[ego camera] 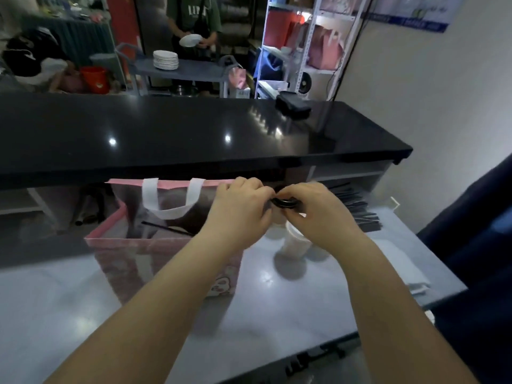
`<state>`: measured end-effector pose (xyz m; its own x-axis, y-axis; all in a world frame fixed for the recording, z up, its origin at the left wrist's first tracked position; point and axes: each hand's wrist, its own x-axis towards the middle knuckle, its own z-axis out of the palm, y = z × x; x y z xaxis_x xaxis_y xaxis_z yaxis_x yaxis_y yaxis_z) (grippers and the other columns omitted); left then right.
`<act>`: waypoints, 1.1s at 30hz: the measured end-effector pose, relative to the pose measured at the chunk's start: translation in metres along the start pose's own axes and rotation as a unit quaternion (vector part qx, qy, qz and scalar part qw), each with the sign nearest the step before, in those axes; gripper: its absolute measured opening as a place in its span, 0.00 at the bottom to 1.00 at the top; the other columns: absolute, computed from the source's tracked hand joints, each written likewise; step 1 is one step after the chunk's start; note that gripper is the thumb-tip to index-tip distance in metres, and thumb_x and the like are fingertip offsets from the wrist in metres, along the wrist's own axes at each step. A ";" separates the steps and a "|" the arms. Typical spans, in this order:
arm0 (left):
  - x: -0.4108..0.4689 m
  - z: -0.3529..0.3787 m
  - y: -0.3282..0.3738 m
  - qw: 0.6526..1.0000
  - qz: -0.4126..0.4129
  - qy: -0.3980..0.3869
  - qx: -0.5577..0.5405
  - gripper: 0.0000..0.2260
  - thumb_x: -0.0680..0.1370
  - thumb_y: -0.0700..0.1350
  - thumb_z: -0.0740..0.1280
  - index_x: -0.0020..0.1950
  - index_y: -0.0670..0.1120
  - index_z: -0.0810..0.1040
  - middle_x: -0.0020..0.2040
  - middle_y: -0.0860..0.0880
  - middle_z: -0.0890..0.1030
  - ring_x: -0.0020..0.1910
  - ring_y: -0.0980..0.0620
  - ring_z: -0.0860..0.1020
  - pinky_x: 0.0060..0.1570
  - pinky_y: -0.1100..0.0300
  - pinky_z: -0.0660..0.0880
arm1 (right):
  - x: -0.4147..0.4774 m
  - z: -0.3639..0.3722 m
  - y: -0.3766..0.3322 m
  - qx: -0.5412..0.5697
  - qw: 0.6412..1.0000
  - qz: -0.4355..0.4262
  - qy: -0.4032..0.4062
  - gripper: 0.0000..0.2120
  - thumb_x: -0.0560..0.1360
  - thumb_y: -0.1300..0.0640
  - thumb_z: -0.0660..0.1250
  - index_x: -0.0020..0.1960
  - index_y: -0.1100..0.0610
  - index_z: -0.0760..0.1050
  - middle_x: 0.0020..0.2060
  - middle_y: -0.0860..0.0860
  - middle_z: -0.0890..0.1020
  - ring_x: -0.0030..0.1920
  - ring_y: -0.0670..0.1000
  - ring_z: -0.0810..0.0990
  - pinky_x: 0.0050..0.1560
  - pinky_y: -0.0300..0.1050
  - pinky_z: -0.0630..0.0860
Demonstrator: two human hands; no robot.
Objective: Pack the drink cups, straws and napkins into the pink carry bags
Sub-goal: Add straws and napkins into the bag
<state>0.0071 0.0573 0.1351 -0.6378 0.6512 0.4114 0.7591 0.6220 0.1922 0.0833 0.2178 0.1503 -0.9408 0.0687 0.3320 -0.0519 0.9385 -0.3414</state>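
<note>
Two hands are held together above the desk (83, 286): the left hand (241, 206) and right hand (313, 206) are both pinched on a small black lid (283, 203). A cup (296, 239) stands directly below, tilted, nearer the right hand. The pink bag (155, 245) stands open just left, a straw (166, 228) lying inside. Napkins (401, 270) lie to the right.

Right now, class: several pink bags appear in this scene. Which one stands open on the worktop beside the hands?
The pink carry bag with white handles, directly left of the left hand; the other pink bags sit on the far shelving.
</note>
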 end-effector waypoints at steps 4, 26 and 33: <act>0.028 0.036 0.065 0.999 0.007 -0.033 -0.001 0.14 0.78 0.52 0.61 0.62 0.53 0.76 0.58 0.52 0.76 0.59 0.48 0.72 0.56 0.52 0.66 | -0.039 -0.027 0.066 -0.025 0.997 0.076 0.004 0.12 0.74 0.58 0.69 0.57 0.52 0.80 0.48 0.45 0.81 0.53 0.48 0.74 0.52 0.46 0.73; 0.026 0.262 0.245 0.952 -0.077 -0.295 0.006 0.17 0.80 0.52 0.60 0.68 0.53 0.72 0.64 0.50 0.73 0.63 0.46 0.70 0.58 0.51 0.67 | -0.200 0.003 0.352 0.000 0.948 0.286 -0.139 0.17 0.75 0.51 0.67 0.63 0.50 0.75 0.63 0.48 0.76 0.64 0.54 0.69 0.59 0.50 0.67; 0.022 0.272 0.261 0.949 -0.110 -0.295 0.003 0.16 0.82 0.53 0.56 0.68 0.53 0.73 0.64 0.51 0.74 0.62 0.46 0.72 0.58 0.50 0.69 | -0.185 0.031 0.344 -0.088 0.953 0.260 -0.126 0.28 0.72 0.34 0.63 0.60 0.53 0.73 0.58 0.52 0.74 0.59 0.57 0.68 0.55 0.51 0.64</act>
<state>0.1559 0.3523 -0.0485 -0.7449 0.6338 -0.2083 0.5988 0.7729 0.2102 0.2294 0.5171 -0.0563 -0.8762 0.4766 -0.0715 0.4788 0.8440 -0.2417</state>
